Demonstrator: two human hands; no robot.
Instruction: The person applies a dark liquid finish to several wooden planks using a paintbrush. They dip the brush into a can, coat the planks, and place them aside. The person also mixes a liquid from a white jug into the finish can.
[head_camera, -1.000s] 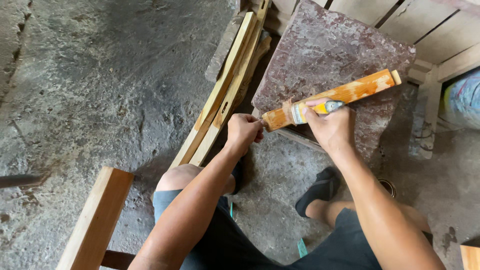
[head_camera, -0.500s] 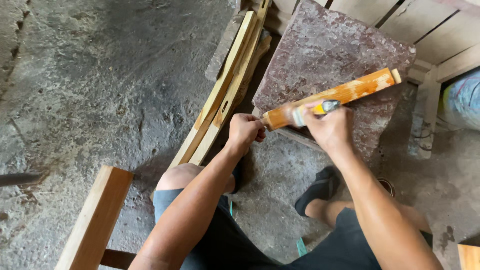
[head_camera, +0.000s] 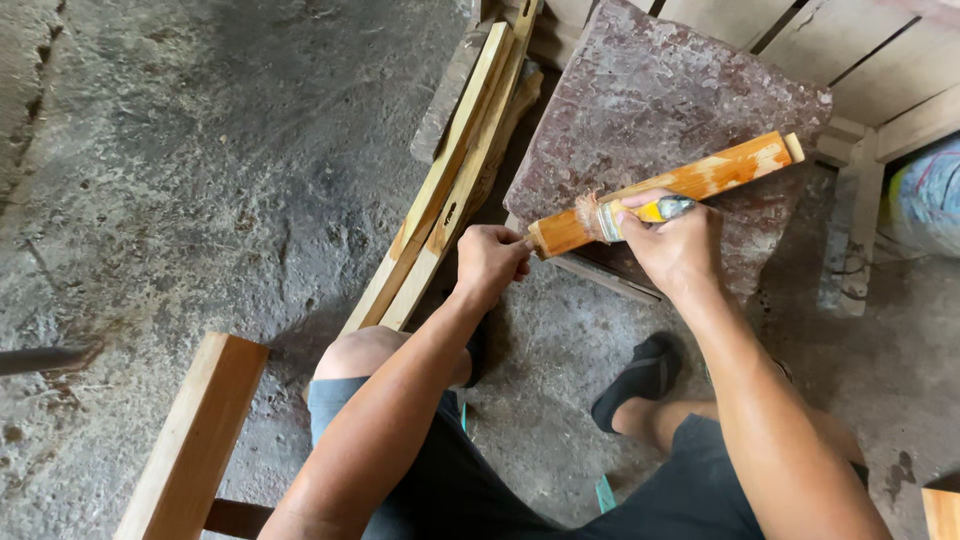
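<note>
Since a second ago the brush (head_camera: 622, 213), pinched in the right hand (head_camera: 680, 245), has slid toward the stick's (head_camera: 668, 192) near end, which the left hand (head_camera: 490, 262) grips over the slab (head_camera: 660, 90); wet finish could smear those fingers.

**Rough concrete, timber all round**

You look down on a cracked, stained grey concrete floor (head_camera: 180, 170) in soft daylight. A reddish stone slab (head_camera: 680, 90) leans on a pale plank wall (head_camera: 880, 80). Wooden slats (head_camera: 450, 190) lie beside it; a plain wooden bench (head_camera: 195, 440) stands lower left.
</note>
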